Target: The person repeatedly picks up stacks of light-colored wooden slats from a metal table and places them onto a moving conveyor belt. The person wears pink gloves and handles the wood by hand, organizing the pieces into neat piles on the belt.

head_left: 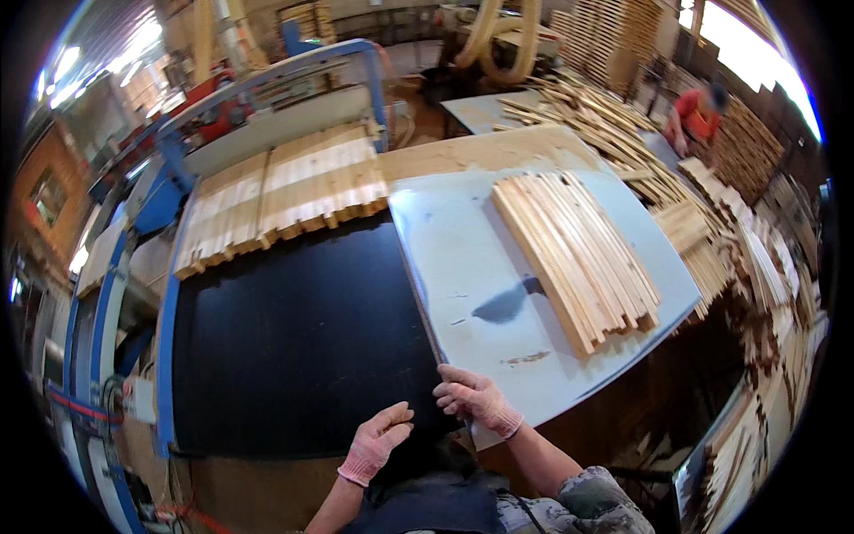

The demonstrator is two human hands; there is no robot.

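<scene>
My left hand (pixel 378 442), in a pale pink glove, hovers over the near edge of a black conveyor belt (pixel 294 347). Its fingers are loosely bent, thumb apart from them, and nothing shows in them. My right hand (pixel 479 398), gloved alike, is at the near left corner of a pale blue-white tabletop (pixel 445 258), beside the belt's right edge. Its fingers are half bent and spread, with no object visible in them. On the tabletop lies a group of wooden strips (pixel 574 258), side by side with uneven ends. More joined strips (pixel 285 187) lie across the belt's far end.
A blue machine frame (pixel 267 80) spans the belt's far end. Behind the tabletop, loose wood strips (pixel 596 107) are heaped on another table. At the far right a person in red (pixel 698 120) bends near stacked wood (pixel 743 151). More strips (pixel 756 400) are piled along the right side.
</scene>
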